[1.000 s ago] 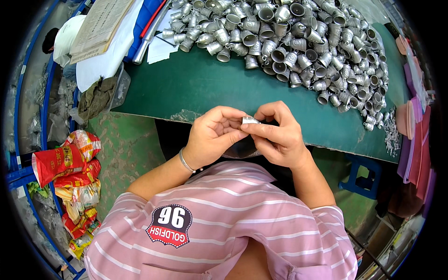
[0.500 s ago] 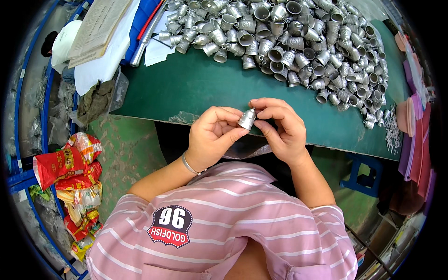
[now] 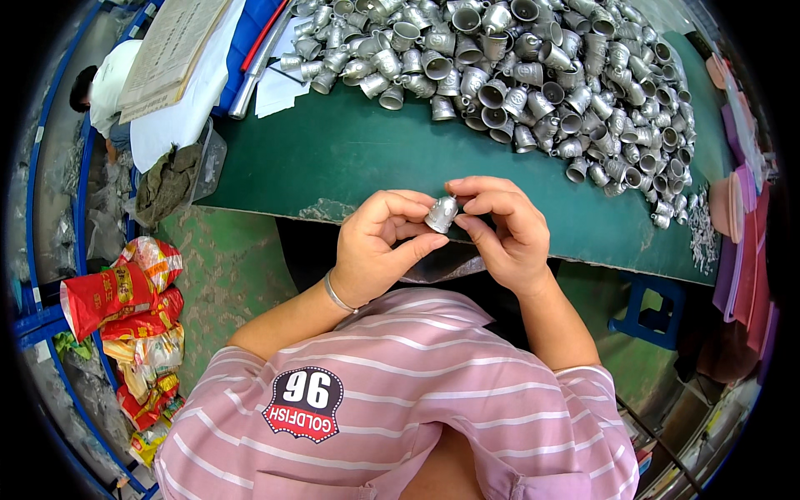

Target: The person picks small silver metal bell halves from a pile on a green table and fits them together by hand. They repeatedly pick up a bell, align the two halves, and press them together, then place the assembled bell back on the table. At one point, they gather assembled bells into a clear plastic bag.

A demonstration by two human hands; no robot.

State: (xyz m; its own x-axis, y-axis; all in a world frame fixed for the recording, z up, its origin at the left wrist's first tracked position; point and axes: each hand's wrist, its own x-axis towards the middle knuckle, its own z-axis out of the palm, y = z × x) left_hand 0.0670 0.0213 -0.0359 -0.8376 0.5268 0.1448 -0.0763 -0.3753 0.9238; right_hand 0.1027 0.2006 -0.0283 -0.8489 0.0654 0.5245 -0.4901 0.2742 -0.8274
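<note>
Head view: bell pile (image 3: 533, 67) beyond hands (image 3: 450, 237), papers (image 3: 171, 50) left.

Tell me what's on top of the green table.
A big heap of small metal bells covers the far part of the green table, with white papers at its left. What lies beneath the heap is hidden.

We look down on a green-topped worktable (image 3: 333, 158) whose near edge is worn pale. Beneath it lies a scuffed green-painted concrete floor (image 3: 225, 283). A blue plastic stool (image 3: 654, 304) stands to the right under the table edge, and blue metal rack tubing (image 3: 50, 321) curves along the left. Light is even and bright.
</note>
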